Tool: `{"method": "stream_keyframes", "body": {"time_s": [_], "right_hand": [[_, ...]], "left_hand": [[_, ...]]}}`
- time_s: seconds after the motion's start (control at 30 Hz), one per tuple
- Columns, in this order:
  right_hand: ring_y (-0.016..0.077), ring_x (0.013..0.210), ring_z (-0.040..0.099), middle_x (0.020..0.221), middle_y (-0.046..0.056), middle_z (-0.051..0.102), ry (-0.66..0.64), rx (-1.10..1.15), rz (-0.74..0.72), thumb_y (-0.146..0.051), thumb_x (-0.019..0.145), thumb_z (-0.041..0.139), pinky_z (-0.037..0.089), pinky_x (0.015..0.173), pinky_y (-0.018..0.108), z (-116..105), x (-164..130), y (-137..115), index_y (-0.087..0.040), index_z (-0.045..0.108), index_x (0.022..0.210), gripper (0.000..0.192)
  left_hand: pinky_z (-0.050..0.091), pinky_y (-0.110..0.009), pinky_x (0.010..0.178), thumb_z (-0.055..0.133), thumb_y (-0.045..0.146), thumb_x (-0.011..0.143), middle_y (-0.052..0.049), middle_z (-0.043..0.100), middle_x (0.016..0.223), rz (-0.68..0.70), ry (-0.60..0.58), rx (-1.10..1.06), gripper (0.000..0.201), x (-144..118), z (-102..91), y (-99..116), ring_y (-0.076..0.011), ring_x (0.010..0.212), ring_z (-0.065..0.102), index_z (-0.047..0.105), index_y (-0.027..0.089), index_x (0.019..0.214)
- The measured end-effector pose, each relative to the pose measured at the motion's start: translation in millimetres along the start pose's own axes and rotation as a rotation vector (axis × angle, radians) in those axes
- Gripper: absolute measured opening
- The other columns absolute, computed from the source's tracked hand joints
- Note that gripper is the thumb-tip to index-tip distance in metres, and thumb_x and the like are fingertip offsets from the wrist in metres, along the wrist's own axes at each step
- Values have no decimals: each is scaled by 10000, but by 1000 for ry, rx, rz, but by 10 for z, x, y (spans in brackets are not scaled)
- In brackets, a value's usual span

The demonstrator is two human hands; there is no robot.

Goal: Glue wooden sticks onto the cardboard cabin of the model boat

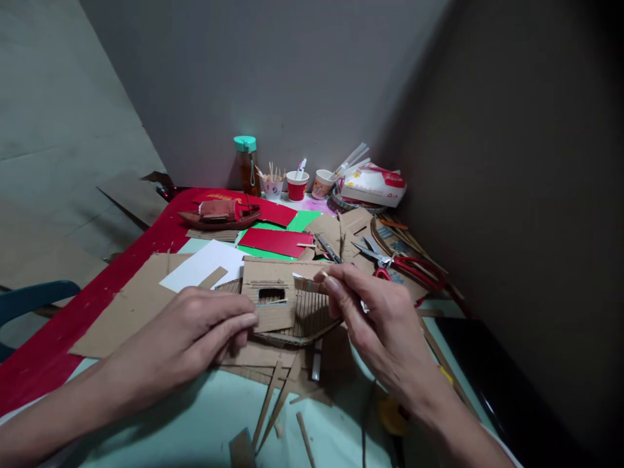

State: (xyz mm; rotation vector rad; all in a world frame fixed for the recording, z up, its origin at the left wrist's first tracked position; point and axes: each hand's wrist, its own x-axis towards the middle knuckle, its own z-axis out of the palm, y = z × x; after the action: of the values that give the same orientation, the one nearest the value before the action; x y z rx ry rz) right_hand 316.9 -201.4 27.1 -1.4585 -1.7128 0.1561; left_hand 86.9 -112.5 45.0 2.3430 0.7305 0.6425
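Observation:
A cardboard panel with a small rectangular window cut in it stands against a cardboard model boat with a ribbed side. My left hand is closed at the panel's left edge, fingertips on it. A thin pale stick lies across the window opening. Over the boat's right end, my right hand pinches a small pale piece between thumb and forefinger; its exact kind is too small to tell. My fingers hide part of the boat's right end.
Red-handled scissors lie on cardboard scraps at right. Behind are a finished-looking brown model boat, a bottle, paper cups and a tissue pack. Cardboard strips lie in front, beside a yellow tape measure.

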Motion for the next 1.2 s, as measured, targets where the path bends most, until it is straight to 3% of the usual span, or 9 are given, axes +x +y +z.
{"method": "stream_keyframes", "body": {"time_s": [0.1, 0.27, 0.47, 0.57, 0.7, 0.77, 0.93, 1.07, 1.2], "right_hand": [[158, 550, 569, 683, -19, 632, -103, -175, 76, -110, 981, 447, 379, 550, 266, 55, 1, 27, -183, 632, 1110, 237], [255, 680, 602, 776, 84, 665, -135, -335, 41, -141, 973, 428, 361, 595, 343, 214, -47, 59, -160, 621, 943, 196], [307, 951, 559, 1037, 136, 726, -75, -326, -92, -191, 1013, 543, 426, 857, 466, 213, -41, 29, -126, 623, 1171, 188], [226, 956, 555, 1059, 73, 717, 0, -64, -180, -126, 1002, 606, 448, 877, 366, 164, -41, -69, -155, 654, 1126, 137], [142, 850, 579, 941, -5, 706, -109, 312, -230, -137, 1002, 653, 457, 792, 262, 156, -84, -215, -182, 649, 1073, 84], [146, 803, 568, 916, 11, 714, -104, 298, -254, -146, 1011, 643, 444, 792, 288, 179, -109, -237, -165, 640, 997, 24], [176, 763, 568, 858, 62, 715, -47, 163, -318, -125, 1023, 577, 425, 763, 338, 223, -139, -210, -134, 642, 939, 106], [180, 710, 548, 788, 69, 684, -1, 30, -317, -134, 987, 510, 407, 700, 340, 286, -148, -242, -130, 631, 850, 183], [176, 642, 522, 705, 46, 616, 104, -117, -340, -196, 985, 448, 383, 653, 341, 390, -135, -285, -157, 581, 775, 252]], "left_hand": [[519, -216, 429, 475, 268, 971, -20, 746, 647, -120, -108, -231, 310, -12, -46, 24, -141, 421, 637, 769, 193, 904], [552, -228, 454, 544, 309, 974, -29, 749, 712, -292, -59, -549, 202, -11, -58, -20, -146, 478, 678, 703, 185, 960], [385, -134, 365, 579, 359, 1000, -26, 790, 728, -390, -105, -840, 180, -6, 42, -78, -75, 356, 592, 546, 211, 903], [393, -140, 366, 603, 306, 971, -23, 788, 702, -363, -80, -781, 172, -35, 123, -20, -69, 353, 568, 569, 199, 841], [386, -121, 404, 681, 188, 874, 76, 619, 489, -242, 65, -584, 163, -68, 225, 95, -36, 361, 489, 657, 183, 713], [377, -112, 413, 685, 166, 863, 98, 540, 432, -199, 104, -533, 188, -62, 251, 135, -33, 365, 473, 665, 187, 677], [434, -148, 395, 641, 250, 913, 7, 741, 574, -256, -2, -584, 219, -54, 255, 109, -57, 342, 520, 666, 192, 703], [440, -143, 377, 656, 299, 926, 44, 680, 537, -188, 37, -585, 235, -145, 313, -58, -70, 338, 549, 709, 215, 714], [458, -147, 416, 741, 393, 889, 73, 598, 455, -297, 80, -616, 133, -219, 388, -203, -88, 366, 555, 762, 261, 883]]}}
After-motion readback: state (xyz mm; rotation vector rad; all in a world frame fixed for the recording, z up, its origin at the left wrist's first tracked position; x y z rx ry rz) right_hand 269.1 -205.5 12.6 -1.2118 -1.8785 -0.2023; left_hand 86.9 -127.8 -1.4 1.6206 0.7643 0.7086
